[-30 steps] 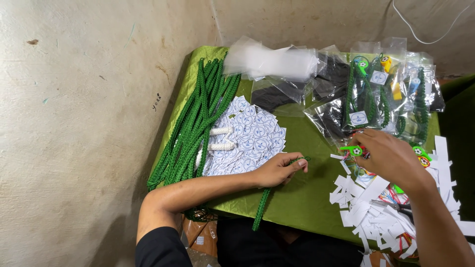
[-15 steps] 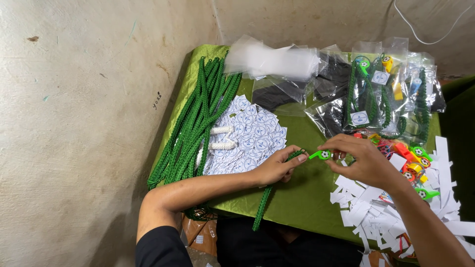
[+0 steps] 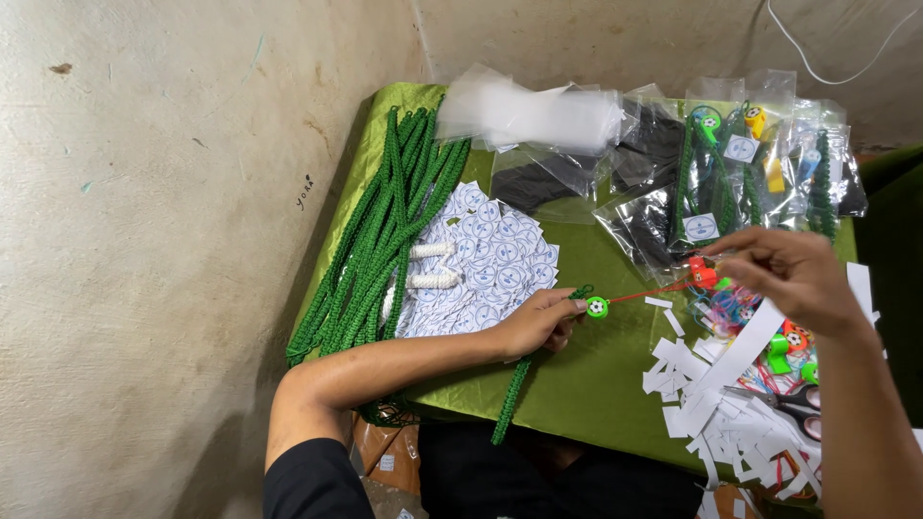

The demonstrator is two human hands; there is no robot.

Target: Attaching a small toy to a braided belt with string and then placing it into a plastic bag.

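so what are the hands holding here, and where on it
Left hand pinches a green whistle at its cord end; right hand grips a red piece by its top; a thin red line runs between them.

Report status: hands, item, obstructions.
Left hand pinches green round toy and green cord. Right hand pinches red toy. Paper strips lie beside them.

On the surface (image 3: pixel 596 384), the bundle of cords (image 3: pixel 385 240) lies at nine o'clock, the round stickers (image 3: pixel 490 259) just beside it toward the centre. Clear bags (image 3: pixel 615 144) lie at twelve o'clock. Paper strips (image 3: pixel 721 404) and scissors (image 3: pixel 798 404) lie at four o'clock. The round whistle (image 3: pixel 597 308) sits at the centre.
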